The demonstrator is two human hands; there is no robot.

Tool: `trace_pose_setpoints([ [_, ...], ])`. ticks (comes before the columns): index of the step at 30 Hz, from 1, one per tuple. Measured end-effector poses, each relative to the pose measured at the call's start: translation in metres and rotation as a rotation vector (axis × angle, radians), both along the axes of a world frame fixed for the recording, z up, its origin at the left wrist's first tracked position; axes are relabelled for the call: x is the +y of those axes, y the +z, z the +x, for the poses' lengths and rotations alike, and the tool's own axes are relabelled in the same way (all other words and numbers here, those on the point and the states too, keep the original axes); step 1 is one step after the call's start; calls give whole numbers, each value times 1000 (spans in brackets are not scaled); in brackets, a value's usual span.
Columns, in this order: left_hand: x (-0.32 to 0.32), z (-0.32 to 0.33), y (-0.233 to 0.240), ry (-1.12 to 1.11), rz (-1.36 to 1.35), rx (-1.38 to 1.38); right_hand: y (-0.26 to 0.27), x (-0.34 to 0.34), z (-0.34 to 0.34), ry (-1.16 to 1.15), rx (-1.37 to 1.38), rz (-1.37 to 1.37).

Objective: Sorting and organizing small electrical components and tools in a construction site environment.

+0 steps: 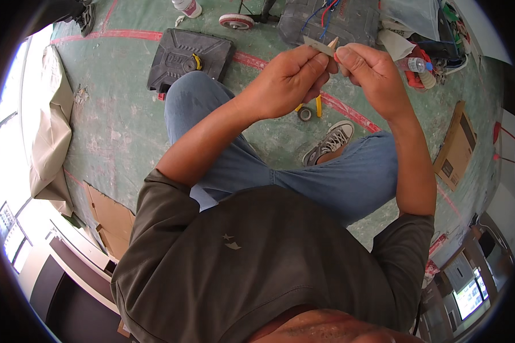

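Observation:
My left hand (298, 79) is raised over the floor, its thumb and fingers pinching a thin flat greyish piece (319, 45), perhaps a blade or card. My right hand (369, 73) meets it at the fingertips and pinches a small item with a red part (336, 57), which I cannot identify. A pale pointed tip (334, 43) sticks up between the hands. Beyond them lies a dark hard tool case (330, 21) with blue and red wires (323, 16) on it. Below the hands, a roll of dark tape (304, 113) rests by a yellow-handled tool (319, 106).
A second black tool case (184, 58) holds a tape measure (190, 64) on its lid. A wheel (236, 21) stands behind. A plastic bottle (412, 64) lies by a cluttered bag (446, 47) at right. Cardboard (456, 145) lies further right. Another person's shoe (86, 19) is at top left.

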State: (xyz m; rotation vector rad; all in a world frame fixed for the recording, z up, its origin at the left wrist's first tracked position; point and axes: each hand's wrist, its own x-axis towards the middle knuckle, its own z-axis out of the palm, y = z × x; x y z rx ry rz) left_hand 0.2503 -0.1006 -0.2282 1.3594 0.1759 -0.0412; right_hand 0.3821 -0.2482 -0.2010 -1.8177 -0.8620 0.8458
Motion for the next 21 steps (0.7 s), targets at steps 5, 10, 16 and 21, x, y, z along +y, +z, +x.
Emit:
trace_pose_setpoints([
  [5,-2,0,-6,7,-136,-43,2,2,-2,13,18,7],
  [10,-2,2,-1,22,-34,-52,1,-4,8,-34,-66,26],
  [16,5,1,-5,-27,-197,-56,8,-23,27,-406,93,220],
  [21,5,2,-1,-36,-104,-2,2,-7,6,-112,17,68],
])
